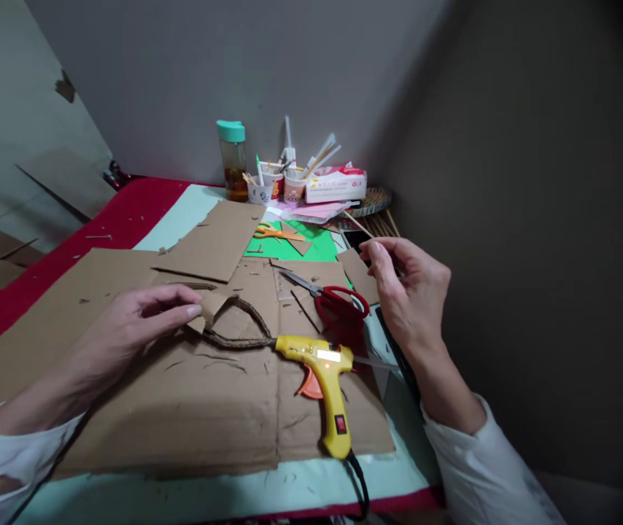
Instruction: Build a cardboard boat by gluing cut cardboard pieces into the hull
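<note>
Red cloth point(144, 208) covers the table, with a pale sheet point(177, 222) over it and brown cardboard point(224, 415) on top. Between eight and nine o'clock in the view, the left hand point(150, 313) is nearly closed at the fingertips, thumb and fingers pinching the near-left end of a loop point(240, 343). Its forearm comes in from eight o'clock, palm turned down, fingers reaching toward three. Between three and four, the right hand point(413, 292) pinches a stick point(356, 223) between thumb and forefinger, the other fingers curled in. That forearm rises from five o'clock, the wrist bent inward. At six lies the gun point(311, 354), its nozzle beside the loop's right end; whether they touch, I cannot tell. The bottle point(233, 164) stands between ten and eleven. Scissors point(316, 290) lie just below centre. The loop sits at eight, and the thin stick points toward ten from the right fingertips.
</note>
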### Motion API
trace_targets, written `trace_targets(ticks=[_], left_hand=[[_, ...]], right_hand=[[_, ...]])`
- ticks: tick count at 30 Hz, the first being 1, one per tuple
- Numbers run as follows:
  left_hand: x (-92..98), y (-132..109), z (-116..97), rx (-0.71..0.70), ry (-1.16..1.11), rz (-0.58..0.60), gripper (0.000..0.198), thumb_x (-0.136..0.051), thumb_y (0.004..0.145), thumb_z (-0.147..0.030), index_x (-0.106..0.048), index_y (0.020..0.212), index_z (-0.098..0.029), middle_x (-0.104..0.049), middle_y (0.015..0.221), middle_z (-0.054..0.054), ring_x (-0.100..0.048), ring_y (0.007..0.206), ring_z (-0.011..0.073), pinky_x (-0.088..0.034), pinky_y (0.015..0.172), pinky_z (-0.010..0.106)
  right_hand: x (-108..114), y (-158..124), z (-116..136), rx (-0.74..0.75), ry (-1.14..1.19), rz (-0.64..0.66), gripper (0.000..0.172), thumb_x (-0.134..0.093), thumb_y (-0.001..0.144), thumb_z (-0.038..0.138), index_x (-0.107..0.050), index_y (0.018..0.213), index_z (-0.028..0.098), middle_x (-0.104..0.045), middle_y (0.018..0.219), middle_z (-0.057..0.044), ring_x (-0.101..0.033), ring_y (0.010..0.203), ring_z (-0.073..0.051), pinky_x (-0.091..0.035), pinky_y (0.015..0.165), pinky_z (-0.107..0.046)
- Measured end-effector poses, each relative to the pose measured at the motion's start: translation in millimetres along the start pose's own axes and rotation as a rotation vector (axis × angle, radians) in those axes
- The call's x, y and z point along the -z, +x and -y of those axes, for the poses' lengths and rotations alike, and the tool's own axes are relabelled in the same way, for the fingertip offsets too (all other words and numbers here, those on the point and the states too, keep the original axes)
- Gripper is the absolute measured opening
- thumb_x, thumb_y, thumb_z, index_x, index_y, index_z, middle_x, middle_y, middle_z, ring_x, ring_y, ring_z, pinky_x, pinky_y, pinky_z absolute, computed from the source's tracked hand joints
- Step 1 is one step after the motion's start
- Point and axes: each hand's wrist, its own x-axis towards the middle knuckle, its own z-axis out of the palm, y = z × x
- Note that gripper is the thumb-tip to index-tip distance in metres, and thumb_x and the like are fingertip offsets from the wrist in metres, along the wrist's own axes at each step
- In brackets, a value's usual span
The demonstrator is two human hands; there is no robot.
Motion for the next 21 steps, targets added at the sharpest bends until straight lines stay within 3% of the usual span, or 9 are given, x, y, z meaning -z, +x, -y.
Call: trace_targets(ticks=[4,11,17,21], left_hand=[[2.8,1.6,-3.8,0.083,-0.105,0.064,0.023,-0.076,0.061,-0.041,-0.071,0.070,-0.020,-0.068,0.073,0.003,-0.054,0.061,0.0161,-0.038,0.050,0.023],[11.7,7.8,5.0,-0.016,-0.058,0.054,0.024,-0.071,0.070,-0.044,-0.070,0.074,-0.021,-0.065,0.074,0.003,-0.055,0.065,0.0178,-0.042,0.056,0.025],[15.4,17.0,21.0,-0.112,-0.016,0.125,0.028,-0.060,0.081,-0.047,-0.071,0.078,-0.022,-0.076,0.101,0.009,-0.066,0.103,0.0314,-0.049,0.082,0.033],[16.3,18.6,21.8,-0.141,0.129,0.136,0.038,-0.056,0.083,-0.056,-0.074,0.088,-0.023,-0.078,0.104,0.008,-0.066,0.107,0.0339,-0.047,0.087,0.037]], right_hand=[[-2.8,0.3,-7.3,-0.030,-0.017,0.055,0.025,-0.059,0.100,0.035,-0.076,0.092,0.018,-0.078,0.087,-0.006,-0.069,0.071,-0.019,-0.049,0.065,-0.029],[-2.6,0.5,-6.0,-0.024,-0.037,0.129,0.028,-0.057,0.100,0.033,-0.077,0.092,0.015,-0.077,0.084,-0.007,-0.067,0.067,-0.018,-0.047,0.065,-0.029],[-5.6,-0.2,-6.7,-0.025,-0.105,0.285,0.025,-0.056,0.098,0.026,-0.077,0.091,0.016,-0.077,0.083,-0.006,-0.068,0.070,-0.018,-0.046,0.065,-0.027],[-5.7,10.0,-6.0,-0.034,-0.209,0.463,0.020,-0.057,0.096,0.019,-0.076,0.089,0.016,-0.077,0.082,-0.006,-0.068,0.069,-0.018,-0.044,0.062,-0.026]])
